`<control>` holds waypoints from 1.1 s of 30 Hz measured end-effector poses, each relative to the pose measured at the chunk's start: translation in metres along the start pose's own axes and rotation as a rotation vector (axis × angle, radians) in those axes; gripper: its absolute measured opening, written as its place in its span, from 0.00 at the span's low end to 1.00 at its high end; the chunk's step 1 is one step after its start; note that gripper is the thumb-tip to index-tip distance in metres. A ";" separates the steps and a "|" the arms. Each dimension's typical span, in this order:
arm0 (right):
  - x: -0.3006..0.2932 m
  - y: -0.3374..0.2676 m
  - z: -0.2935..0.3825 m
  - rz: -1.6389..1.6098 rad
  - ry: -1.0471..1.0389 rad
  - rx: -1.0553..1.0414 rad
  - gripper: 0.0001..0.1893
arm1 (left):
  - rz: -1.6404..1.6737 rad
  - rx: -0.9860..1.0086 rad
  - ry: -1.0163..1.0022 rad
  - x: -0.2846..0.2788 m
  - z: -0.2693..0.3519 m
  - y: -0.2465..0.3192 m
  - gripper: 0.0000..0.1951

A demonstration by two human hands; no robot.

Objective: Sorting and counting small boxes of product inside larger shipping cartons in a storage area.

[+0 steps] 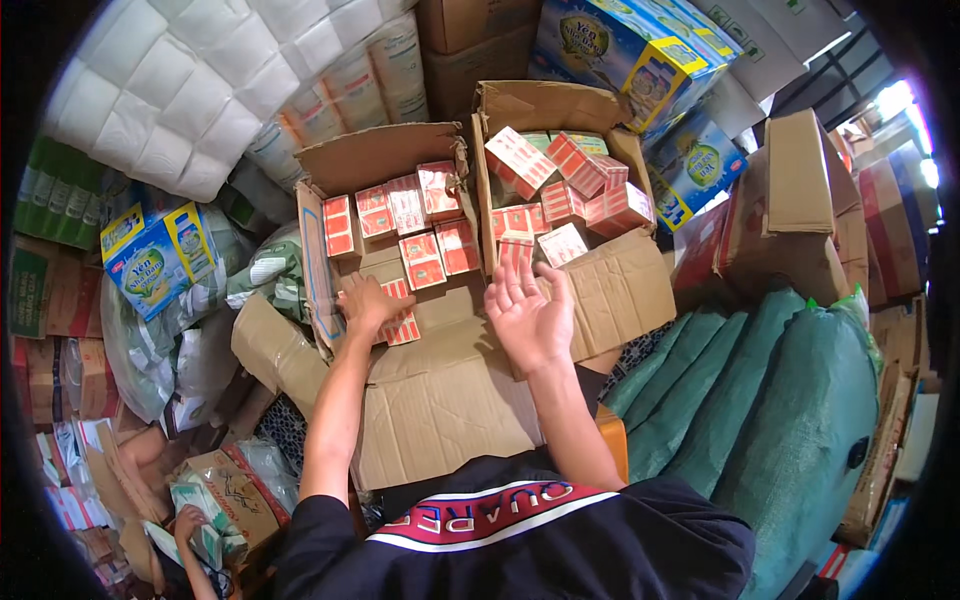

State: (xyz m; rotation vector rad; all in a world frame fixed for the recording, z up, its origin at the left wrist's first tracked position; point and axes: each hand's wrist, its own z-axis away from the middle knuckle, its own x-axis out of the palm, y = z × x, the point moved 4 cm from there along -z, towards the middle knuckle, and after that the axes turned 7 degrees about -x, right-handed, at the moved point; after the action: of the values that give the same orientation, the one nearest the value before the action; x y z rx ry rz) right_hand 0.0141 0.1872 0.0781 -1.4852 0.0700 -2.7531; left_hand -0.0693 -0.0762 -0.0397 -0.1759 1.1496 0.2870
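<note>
Before me are two open cardboard boxes holding red and white packs. In the left box, my left hand grips a red and white pack near the front left corner, its thumb across the top. Several other packs stand in that box, towards the back and right. My right hand is palm up with fingers apart and nothing in it, above the front flap of the right box. Packs lie jumbled inside that one, some tilted over others.
Green woven sacks stand at my right. Blue drink cartons and wrapped white rolls are stacked behind the boxes. Plastic-wrapped goods crowd the left. Another person's hand touches a pale green box at lower left.
</note>
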 end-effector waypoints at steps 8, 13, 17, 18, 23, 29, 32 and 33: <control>-0.035 0.051 -0.013 0.458 -0.139 0.059 0.28 | 0.150 0.042 0.136 -0.028 0.028 0.001 0.41; -0.062 0.075 -0.023 0.840 -0.150 0.092 0.33 | 0.279 0.095 0.344 -0.064 0.067 0.004 0.41; -0.060 0.076 -0.025 0.726 -0.036 0.203 0.40 | 0.439 0.246 0.480 -0.096 0.099 0.010 0.38; -0.058 0.075 -0.023 0.729 0.000 0.150 0.42 | 0.478 0.306 0.560 -0.110 0.111 0.013 0.38; -0.052 0.072 -0.021 0.633 -0.181 0.229 0.48 | 0.615 0.567 0.669 -0.155 0.146 0.039 0.42; -0.012 0.059 -0.006 0.237 -0.533 0.048 0.51 | 0.864 0.865 0.568 -0.177 0.187 0.084 0.45; -0.007 0.043 -0.009 0.055 -0.554 0.113 0.47 | 0.904 0.975 0.434 -0.169 0.184 0.094 0.40; -0.005 0.035 -0.011 0.042 -0.544 0.075 0.47 | 0.916 1.021 0.388 -0.166 0.185 0.094 0.39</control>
State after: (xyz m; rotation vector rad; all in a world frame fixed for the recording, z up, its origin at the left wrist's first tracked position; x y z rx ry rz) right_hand 0.0071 0.1528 0.0659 -2.1118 -0.0095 -2.1950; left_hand -0.0006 0.0436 0.1874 1.2705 1.5752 0.4360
